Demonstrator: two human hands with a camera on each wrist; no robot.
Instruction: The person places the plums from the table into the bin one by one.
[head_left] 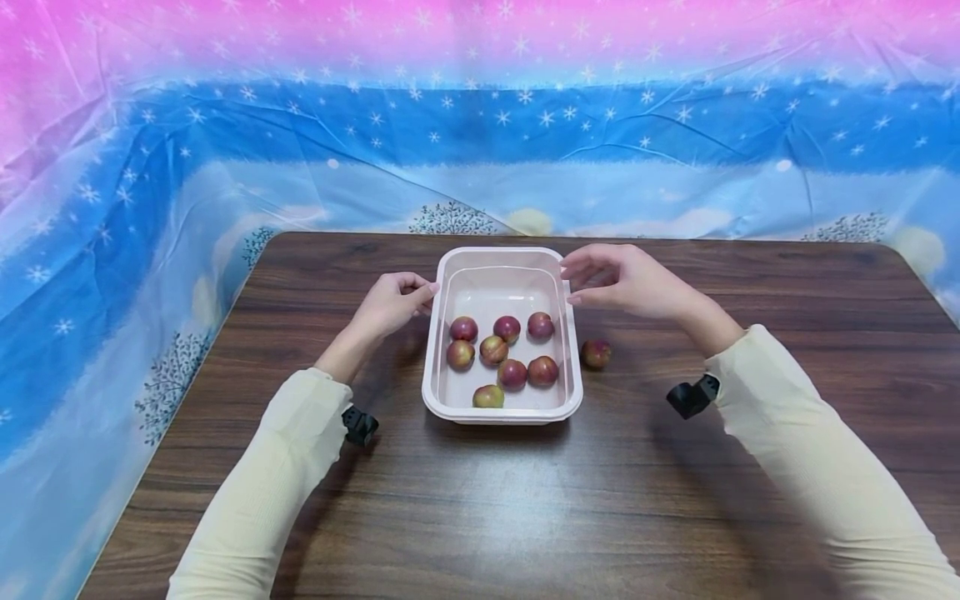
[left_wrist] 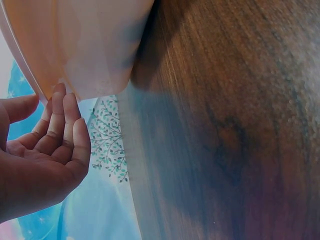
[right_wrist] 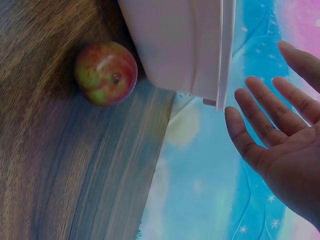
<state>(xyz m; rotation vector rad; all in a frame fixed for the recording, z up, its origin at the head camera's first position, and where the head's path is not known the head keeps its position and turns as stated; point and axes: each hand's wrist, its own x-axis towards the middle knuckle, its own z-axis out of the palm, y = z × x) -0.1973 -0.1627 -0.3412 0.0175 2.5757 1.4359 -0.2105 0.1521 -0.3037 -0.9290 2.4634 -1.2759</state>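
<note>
A white plastic tub (head_left: 502, 414) stands on the table with several reddish plums (head_left: 512, 375) on its floor. My left hand (head_left: 395, 304) pinches the tub's left rim, thumb on top and fingertips under the lip; in the left wrist view the fingers (left_wrist: 57, 117) reach up to the tub wall (left_wrist: 100, 50). Over the right rim, my right hand (head_left: 630, 279) is spread with nothing in it. The right wrist view has its fingers (right_wrist: 270, 110) extended, just off the tub's edge (right_wrist: 225, 55). One more plum (head_left: 596, 354) lies on the table, outside the tub's right wall.
The dark wood-grain table (head_left: 480, 508) extends around the tub, its far edge close behind it. A snowflake-patterned blue and pink cloth (head_left: 480, 125) hangs behind and to the left. Black wrist cameras (head_left: 361, 426) are strapped at both cream sleeves (head_left: 262, 483).
</note>
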